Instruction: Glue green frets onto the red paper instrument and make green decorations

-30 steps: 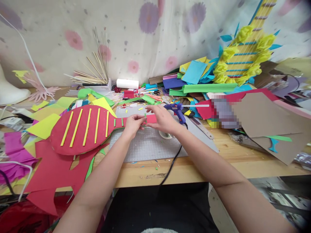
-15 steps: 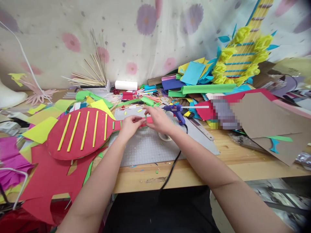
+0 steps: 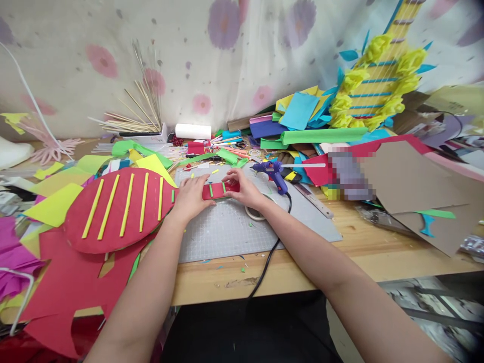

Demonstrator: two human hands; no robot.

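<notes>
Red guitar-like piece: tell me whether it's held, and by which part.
The red guitar-like piece is held by its narrow neck: the left hand nearer the round body, the right hand farther out.

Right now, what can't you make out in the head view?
All in the head view:
- Red neck: one stretch hidden under the left hand, right end behind the right hand.
- Grip: whether either hand clamps the neck or just rests; contact too small.
- Pale ring: partly behind the right wrist.
- Yellow guitar-shaped piece: top cut off by the upper edge.
- Pixelated patch: contents unreadable.
</notes>
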